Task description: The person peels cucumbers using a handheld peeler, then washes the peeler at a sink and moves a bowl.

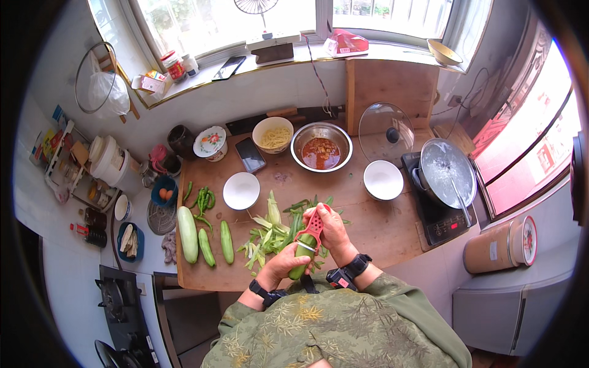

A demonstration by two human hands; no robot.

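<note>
My left hand [286, 263] grips a green cucumber-like vegetable [301, 267] near its lower end, close to my body. In my right hand [337, 233] is a red vegetable peeler [315, 224] with holes in its handle; its metal blade lies across the vegetable. Beneath and beyond my hands is a heap of green peelings [271, 234] and pale leafy husks on the wooden board. To the left lie two slim green vegetables, one of them a cucumber-like one [227, 242], and a larger pale green gourd [187, 234]. Green chili peppers [204, 200] are above them.
White bowls [241, 191] stand left and right on the wooden board [386, 239]. Behind are a steel basin of red sauce [321, 147], noodle-like strips in a bowl [273, 135] and a phone [251, 155]. A pot with a ladle [447, 172] sits on an induction cooker [441, 227] at right.
</note>
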